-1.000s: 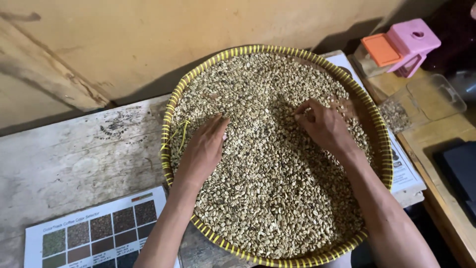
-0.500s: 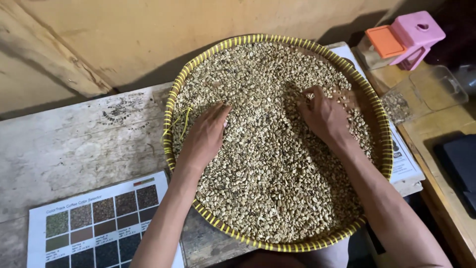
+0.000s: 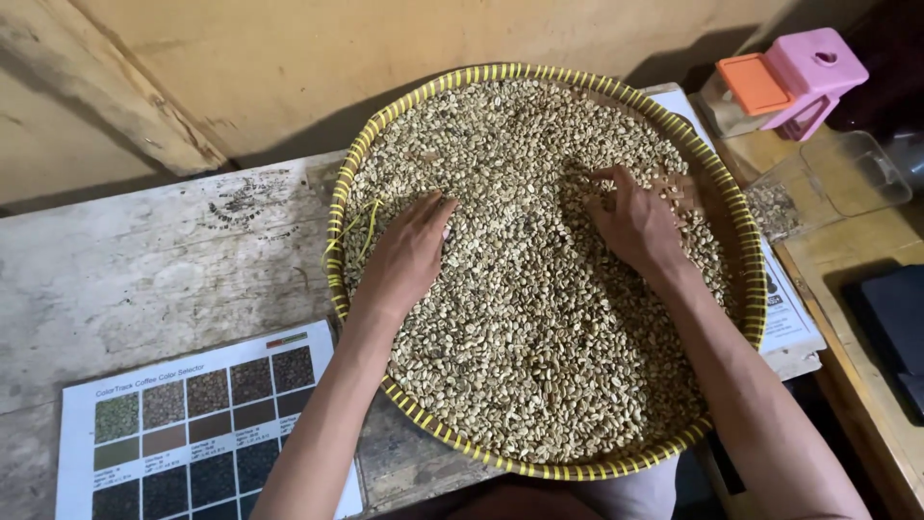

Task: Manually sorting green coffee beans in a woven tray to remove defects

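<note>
I see a worn wooden table point(image 3: 164, 270) that carries a big round woven tray point(image 3: 339, 214) with a yellow rim. The tray sits at the table's right part and is filled almost to the rim with pale green beans point(image 3: 539, 337). One small bare patch of the tray floor shows near the right rim.

My left hand point(image 3: 406, 258) lies flat on the beans in the tray's left half, palm down, fingers stretched and close together, holding nothing. My right hand point(image 3: 638, 223) rests on the beans in the right half, just beside the bare patch. Its fingers are curled narrow with the tips together among the beans; I cannot tell if they pinch one.

A colour chart point(image 3: 207, 424) lies on the table at the lower left, near the tray. A clear container point(image 3: 847, 178) and a pink and orange box point(image 3: 789, 77) stand to the right.
</note>
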